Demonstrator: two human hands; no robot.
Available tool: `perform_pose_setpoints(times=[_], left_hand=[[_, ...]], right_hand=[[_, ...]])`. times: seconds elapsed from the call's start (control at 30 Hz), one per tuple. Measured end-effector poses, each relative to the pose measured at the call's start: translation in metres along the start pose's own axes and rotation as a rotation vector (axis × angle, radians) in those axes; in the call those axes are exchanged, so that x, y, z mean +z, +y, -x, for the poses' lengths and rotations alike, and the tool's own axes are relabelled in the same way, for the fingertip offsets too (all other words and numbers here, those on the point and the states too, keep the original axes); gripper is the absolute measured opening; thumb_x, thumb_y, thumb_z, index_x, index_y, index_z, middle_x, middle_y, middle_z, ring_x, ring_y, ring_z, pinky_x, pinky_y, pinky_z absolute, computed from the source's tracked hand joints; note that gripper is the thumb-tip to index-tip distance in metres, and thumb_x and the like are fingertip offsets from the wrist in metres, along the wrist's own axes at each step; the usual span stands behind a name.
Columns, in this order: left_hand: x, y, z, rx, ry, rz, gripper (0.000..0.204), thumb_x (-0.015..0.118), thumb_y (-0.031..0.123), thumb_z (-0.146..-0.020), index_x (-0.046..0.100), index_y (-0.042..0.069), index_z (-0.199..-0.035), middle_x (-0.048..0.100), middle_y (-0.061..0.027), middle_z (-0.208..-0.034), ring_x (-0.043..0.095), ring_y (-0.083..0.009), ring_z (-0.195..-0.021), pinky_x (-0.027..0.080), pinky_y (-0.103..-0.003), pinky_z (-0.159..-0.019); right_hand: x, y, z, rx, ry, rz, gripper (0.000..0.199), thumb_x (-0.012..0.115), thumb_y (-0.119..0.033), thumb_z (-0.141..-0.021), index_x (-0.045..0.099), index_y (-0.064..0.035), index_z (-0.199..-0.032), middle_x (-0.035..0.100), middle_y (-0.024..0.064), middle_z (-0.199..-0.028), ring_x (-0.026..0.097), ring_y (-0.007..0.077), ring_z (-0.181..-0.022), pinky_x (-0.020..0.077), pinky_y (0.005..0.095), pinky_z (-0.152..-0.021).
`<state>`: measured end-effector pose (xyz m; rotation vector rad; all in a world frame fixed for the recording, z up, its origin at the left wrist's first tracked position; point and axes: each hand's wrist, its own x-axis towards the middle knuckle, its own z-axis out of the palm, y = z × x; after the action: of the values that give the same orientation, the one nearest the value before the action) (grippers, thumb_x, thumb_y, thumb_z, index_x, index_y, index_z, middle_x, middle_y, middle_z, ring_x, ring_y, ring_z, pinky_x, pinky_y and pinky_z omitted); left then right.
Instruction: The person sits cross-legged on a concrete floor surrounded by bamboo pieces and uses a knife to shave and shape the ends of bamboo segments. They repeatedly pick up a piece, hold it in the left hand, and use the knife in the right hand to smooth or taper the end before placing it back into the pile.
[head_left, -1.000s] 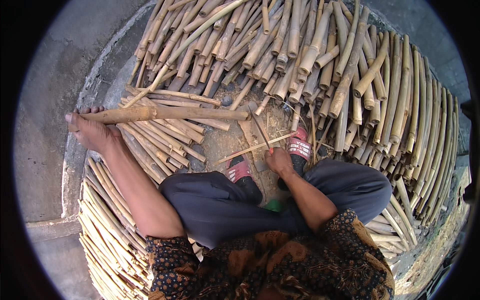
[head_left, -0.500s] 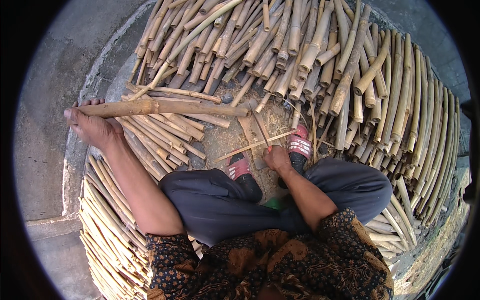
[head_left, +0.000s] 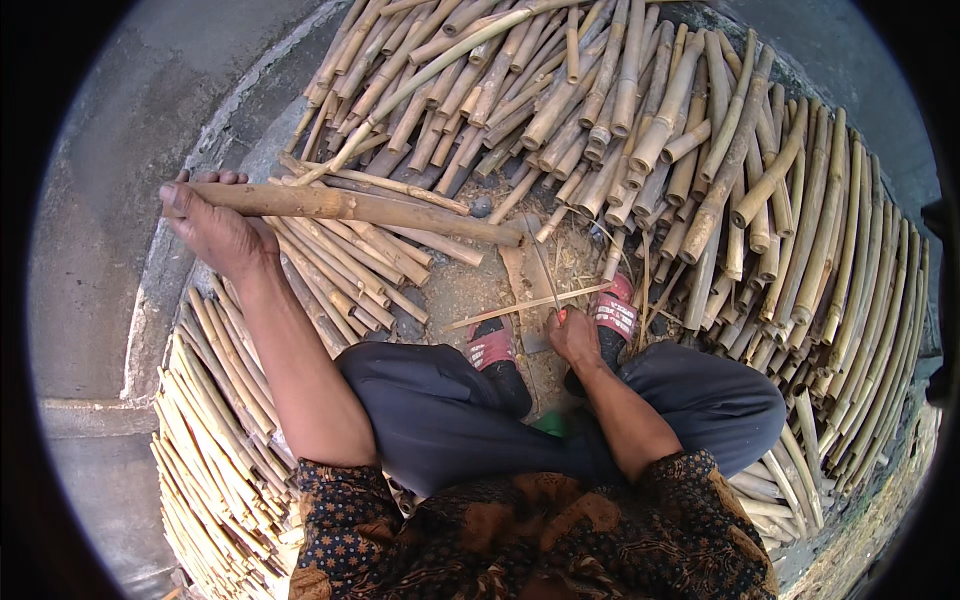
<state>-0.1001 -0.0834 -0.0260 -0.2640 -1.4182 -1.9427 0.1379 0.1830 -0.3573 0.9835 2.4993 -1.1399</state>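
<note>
My left hand (head_left: 222,228) is wrapped round the left end of a thick bamboo piece (head_left: 370,208). That piece runs level to the right, above a fan of thinner bamboo pieces. In my closed right hand (head_left: 574,338) is a knife (head_left: 545,264) with an orange-red handle and a long, narrow blade. Its blade points away from me and lies against or just beside the bamboo's right end; I cannot tell if they touch. Beneath that end is a flat wooden board (head_left: 522,268). A thin bamboo strip (head_left: 520,306) crosses the blade near the handle.
Cut bamboo (head_left: 640,110) is heaped ahead and curves round to my right. Thinner pieces (head_left: 215,430) are stacked on my left. My feet in red sandals (head_left: 492,347) stand either side of the board. Grey concrete (head_left: 110,200) borders the left. Chips litter the ground.
The whole view has shifted, so everything sits slightly lower and farther right. Both hands keep their grips, and the blade remains at the bamboo's right end.
</note>
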Motion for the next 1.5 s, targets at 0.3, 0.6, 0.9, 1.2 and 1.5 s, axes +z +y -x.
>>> perform_pose_setpoints(times=[0.3, 0.6, 0.9, 1.2, 1.5], left_hand=[[0.006, -0.021, 0.018, -0.498, -0.653, -0.131, 0.078, 0.068, 0.023, -0.094, 0.023, 0.003, -0.155, 0.053, -0.0232, -0.141, 0.054, -0.0312, -0.130, 0.049, -0.049, -0.105], [0.033, -0.109, 0.060, -0.635, -1.022, -0.584, 0.061, 0.072, 0.024, -0.095, 0.043, 0.000, -0.144, 0.062, -0.0141, -0.126, 0.060, -0.0246, -0.112, 0.053, -0.035, -0.092], [0.030, -0.084, 0.023, -0.393, -0.139, -0.320, 0.056, 0.079, 0.041, -0.090, 0.047, 0.000, -0.112, 0.061, -0.0113, -0.098, 0.062, -0.0167, -0.083, 0.053, -0.030, -0.069], [-0.085, -0.066, -0.039, -0.152, 0.145, -0.706, 0.043, 0.075, 0.039, -0.093, 0.063, 0.001, -0.107, 0.062, -0.0057, -0.079, 0.061, -0.0146, -0.067, 0.050, -0.029, -0.063], [-0.349, 0.000, -0.002, -0.592, 0.401, -0.888, 0.042, 0.075, 0.043, -0.092, 0.058, 0.005, -0.093, 0.053, -0.0020, -0.066, 0.053, -0.0127, -0.050, 0.044, -0.028, -0.044]], right_hand=[[-0.002, 0.012, -0.008, 0.048, -0.169, 0.003, 0.050, 0.050, -0.038, -0.090, 0.073, 0.0060, -0.091, 0.069, 0.0326, -0.092, 0.069, 0.0464, -0.096, 0.0528, 0.0497, -0.090], [0.008, 0.022, -0.006, -0.055, -0.031, 0.039, 0.051, 0.055, -0.041, -0.091, 0.070, 0.0064, -0.080, 0.068, 0.0318, -0.081, 0.069, 0.0471, -0.090, 0.0533, 0.0509, -0.084], [0.018, 0.048, -0.007, -0.030, -0.025, -0.094, 0.043, 0.060, -0.035, -0.089, 0.071, 0.0051, -0.083, 0.069, 0.0263, -0.073, 0.072, 0.0398, -0.072, 0.0546, 0.0474, -0.072], [0.029, 0.063, -0.013, -0.031, -0.066, -0.312, 0.035, 0.064, -0.028, -0.090, 0.061, 0.0022, -0.073, 0.059, 0.0123, -0.063, 0.057, 0.0230, -0.056, 0.0454, 0.0430, -0.057], [0.024, 0.061, -0.015, -0.125, -0.042, -0.072, 0.042, 0.061, -0.033, -0.089, 0.065, 0.0076, -0.078, 0.065, 0.0224, -0.069, 0.066, 0.0336, -0.066, 0.0491, 0.0465, -0.066]])
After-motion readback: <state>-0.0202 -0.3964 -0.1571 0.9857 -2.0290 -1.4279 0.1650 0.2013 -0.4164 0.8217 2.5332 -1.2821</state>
